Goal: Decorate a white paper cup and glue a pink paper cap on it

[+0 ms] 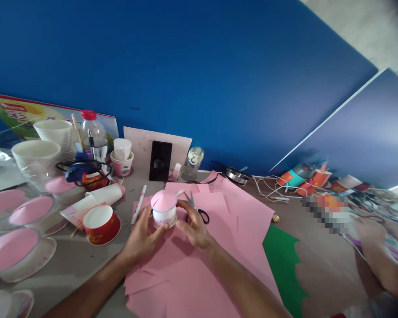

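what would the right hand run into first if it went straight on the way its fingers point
Most likely the pink-topped white cup, which sits against or just beside the right hand; depth makes actual contact hard to tell.

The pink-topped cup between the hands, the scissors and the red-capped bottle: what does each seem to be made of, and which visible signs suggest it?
Pink-topped cup: probably paper or card; matte, opaque, with a thin-edged pink top.
Scissors: smooth grey blades, likely metal; solid black handles, probably plastic.
Red-capped bottle: see-through and glossy, likely plastic, possibly glass; the opaque cap looks plastic.
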Demonstrator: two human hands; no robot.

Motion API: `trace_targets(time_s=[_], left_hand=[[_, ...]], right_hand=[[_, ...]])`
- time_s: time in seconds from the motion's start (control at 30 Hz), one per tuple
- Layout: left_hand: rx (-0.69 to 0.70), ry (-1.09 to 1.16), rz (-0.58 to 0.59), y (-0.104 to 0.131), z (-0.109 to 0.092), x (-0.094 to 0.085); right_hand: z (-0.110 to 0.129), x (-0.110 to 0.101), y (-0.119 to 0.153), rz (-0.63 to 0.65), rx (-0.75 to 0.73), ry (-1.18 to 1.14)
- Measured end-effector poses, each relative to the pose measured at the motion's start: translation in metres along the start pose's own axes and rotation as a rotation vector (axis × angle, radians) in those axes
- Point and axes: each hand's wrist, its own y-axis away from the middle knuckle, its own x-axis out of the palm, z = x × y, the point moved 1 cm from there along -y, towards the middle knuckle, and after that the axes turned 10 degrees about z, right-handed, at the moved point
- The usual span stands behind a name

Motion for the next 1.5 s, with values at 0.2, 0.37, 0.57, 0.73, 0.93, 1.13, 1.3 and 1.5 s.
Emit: trace_targets(time_s=[0.2, 0.37, 0.57, 0.73, 0.93, 1.13, 1.3, 1.5], left_hand=[[0.005, 0.153, 0.025, 0.001, 0.000, 0.002], [0.010, 0.262, 0.026, -0.001, 0.002, 0.003], [0.013, 0.162, 0.008, 0.000, -0.003, 0.002], [0.048, 0.091, 0.024, 0.004, -0.003, 0.004], [0.101, -0.007, -0.008, 0.005, 0.006, 0.002], [0.141, -0.111, -0.107, 0.004, 0.008, -0.001], [0.112, -0.159, -0.196, 0.003, 0.000, -0.004], [0.173, -0.227, -0.227, 0.002, -0.033, -0.008]], right_hand=[[-0.005, 0.008, -0.001, -0.043, 0.058, -0.112], [-0.008, 0.009, 0.002, -0.070, 0.057, -0.143], [-0.005, 0.002, 0.001, -0.070, 0.094, -0.017], [-0.007, 0.002, 0.001, -0.089, 0.101, -0.012], [-0.012, 0.003, 0.001, -0.157, 0.089, -0.005], [-0.014, -0.002, 0.002, -0.298, 0.110, 0.087], [-0.016, 0.000, 0.003, -0.372, 0.142, 0.145], [-0.024, 0.004, 0.002, -0.388, 0.158, 0.211]])
